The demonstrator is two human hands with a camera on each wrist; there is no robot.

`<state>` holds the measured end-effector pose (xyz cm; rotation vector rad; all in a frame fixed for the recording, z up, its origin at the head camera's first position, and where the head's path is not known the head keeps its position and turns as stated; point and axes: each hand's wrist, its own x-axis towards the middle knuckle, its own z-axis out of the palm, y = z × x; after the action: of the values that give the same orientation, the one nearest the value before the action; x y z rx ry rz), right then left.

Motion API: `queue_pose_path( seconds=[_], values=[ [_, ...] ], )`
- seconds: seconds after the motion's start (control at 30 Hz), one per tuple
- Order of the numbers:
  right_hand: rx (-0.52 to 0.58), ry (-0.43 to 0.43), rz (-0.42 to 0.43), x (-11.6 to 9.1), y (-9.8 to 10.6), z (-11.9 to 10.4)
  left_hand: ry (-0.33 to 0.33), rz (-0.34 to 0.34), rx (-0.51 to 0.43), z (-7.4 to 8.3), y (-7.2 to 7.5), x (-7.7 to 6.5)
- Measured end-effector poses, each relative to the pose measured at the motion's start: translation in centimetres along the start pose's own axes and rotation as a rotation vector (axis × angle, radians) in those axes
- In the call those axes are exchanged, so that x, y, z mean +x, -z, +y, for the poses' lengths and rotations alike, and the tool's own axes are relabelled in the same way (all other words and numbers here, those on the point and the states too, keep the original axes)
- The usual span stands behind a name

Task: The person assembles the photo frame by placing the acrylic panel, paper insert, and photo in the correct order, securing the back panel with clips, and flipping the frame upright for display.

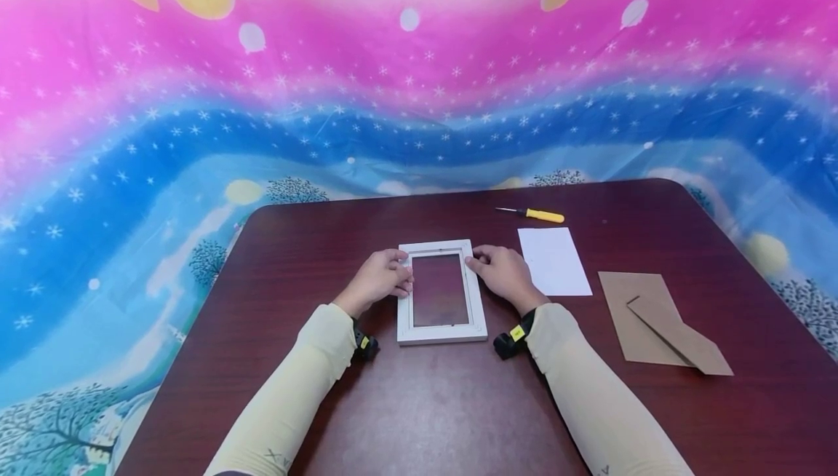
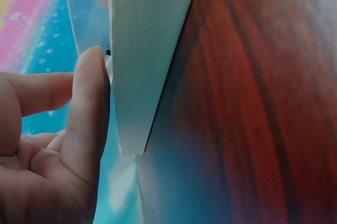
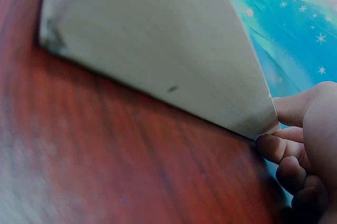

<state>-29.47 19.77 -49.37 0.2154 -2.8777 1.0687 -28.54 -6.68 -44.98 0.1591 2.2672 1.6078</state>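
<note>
A white picture frame lies on the table, its opening showing the dark wood. My left hand is over the frame's left rim, with curled fingers reaching just inside it. In the left wrist view, a clear sheet rises at a slant above the frame, and my left thumb and index finger pinch it near its edge. At the frame's upper right corner, my right hand grips the rim. The right wrist view shows that thumb on top and the fingertips low against the frame's side.
White paper lies right of my right hand. Beyond it sits a yellow-handled screwdriver. A brown backing board with an angled stand leg is farther right. A patterned cloth hangs behind the table.
</note>
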Motion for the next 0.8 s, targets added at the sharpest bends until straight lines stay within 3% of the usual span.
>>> queue_pose_path(
  seconds=[0.37, 0.8],
  values=[
    [0.008, 0.001, 0.006, 0.0, 0.1, 0.1, -0.041, 0.026, 0.120, 0.0, 0.2, 0.4],
    [-0.006, -0.005, 0.002, 0.1, 0.1, -0.1, -0.076, 0.145, 0.340, 0.0, 0.3, 1.4]
  ],
)
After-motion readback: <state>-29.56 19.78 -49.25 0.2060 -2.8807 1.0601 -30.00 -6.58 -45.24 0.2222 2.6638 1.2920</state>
